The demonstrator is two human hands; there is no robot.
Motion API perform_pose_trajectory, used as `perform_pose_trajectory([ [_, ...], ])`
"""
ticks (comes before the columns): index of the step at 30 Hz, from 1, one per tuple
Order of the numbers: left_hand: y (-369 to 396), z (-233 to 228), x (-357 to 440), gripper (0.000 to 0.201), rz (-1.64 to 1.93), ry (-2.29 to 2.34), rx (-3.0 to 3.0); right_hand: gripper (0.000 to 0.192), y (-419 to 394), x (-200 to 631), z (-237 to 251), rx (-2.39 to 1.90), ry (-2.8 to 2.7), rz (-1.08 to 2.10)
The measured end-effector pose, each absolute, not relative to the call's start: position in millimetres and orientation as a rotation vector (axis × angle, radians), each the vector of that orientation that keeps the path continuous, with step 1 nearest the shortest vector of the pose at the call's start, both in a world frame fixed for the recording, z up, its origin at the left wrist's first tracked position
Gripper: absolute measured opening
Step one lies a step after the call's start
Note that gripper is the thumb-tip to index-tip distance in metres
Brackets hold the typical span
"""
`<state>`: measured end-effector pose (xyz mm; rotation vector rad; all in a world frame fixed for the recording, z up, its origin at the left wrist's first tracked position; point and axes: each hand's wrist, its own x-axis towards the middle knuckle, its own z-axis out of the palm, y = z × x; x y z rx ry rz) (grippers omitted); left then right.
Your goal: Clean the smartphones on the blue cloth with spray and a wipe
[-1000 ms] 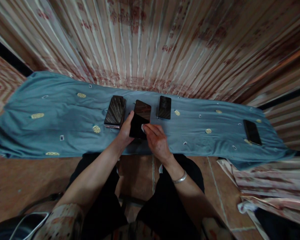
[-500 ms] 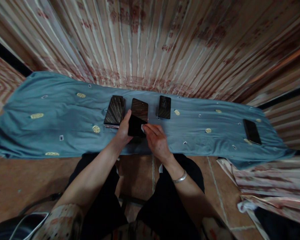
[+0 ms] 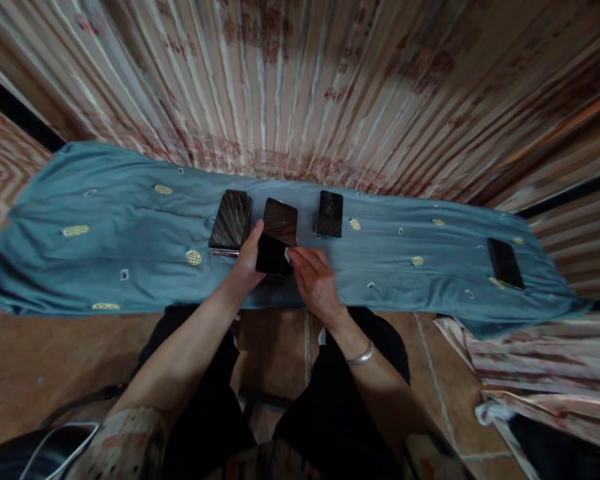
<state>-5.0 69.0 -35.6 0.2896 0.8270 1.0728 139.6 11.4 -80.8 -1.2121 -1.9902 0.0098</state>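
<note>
Striped, red-patterned curtains (image 3: 300, 87) hang behind a low table draped in a blue-grey cloth (image 3: 105, 247) dotted with small yellow ovals, seen from the head camera of a person seated before it, dark trousers and a tiled floor (image 3: 45, 360) below. At the near edge of the cloth, the left hand (image 3: 247, 263) is curled round the left side of a dark smartphone (image 3: 276, 237), thumb lying along its edge, lifting the near end so the glossy screen tilts up and mirrors the curtain stripes. The right hand (image 3: 314, 280), a silver bangle (image 3: 360, 355) at its wrist, is partly closed, fingertips pinching a small white wipe (image 3: 289, 254) against the phone's lower right corner. Just left of the held phone, a second smartphone (image 3: 231, 220) lies flat on the cloth, close beside the left thumb; whether they touch cannot be told. Just right, apart from the hands, a third smartphone (image 3: 329, 214) lies flat. Well away, near the right end of the cloth, a fourth smartphone (image 3: 504, 263) lies by itself. Folded striped fabric (image 3: 540, 373) sits on the floor at lower right, and a dark bag with a pale strap (image 3: 55, 447) shows at lower left
</note>
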Motion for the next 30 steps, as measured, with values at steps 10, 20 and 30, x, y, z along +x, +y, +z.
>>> perform_pose_trajectory([
  [10, 75.3, -34.7, -10.0, 0.053, 1.124, 0.826, 0.281, 0.038, -0.6, 131.0, -77.2, -1.182, -2.046, 0.030],
  [20, 72.8, -38.4, -8.3, 0.053, 1.111, 0.828, 0.323, 0.036, -2.2, 124.8, -73.5, -1.179, -2.080, 0.015],
  [30, 75.6, -37.8, -4.8, 0.054, 1.146, 0.842, 0.285, 0.034, 3.9, 130.4, -73.1, -1.169, -1.966, 0.120],
])
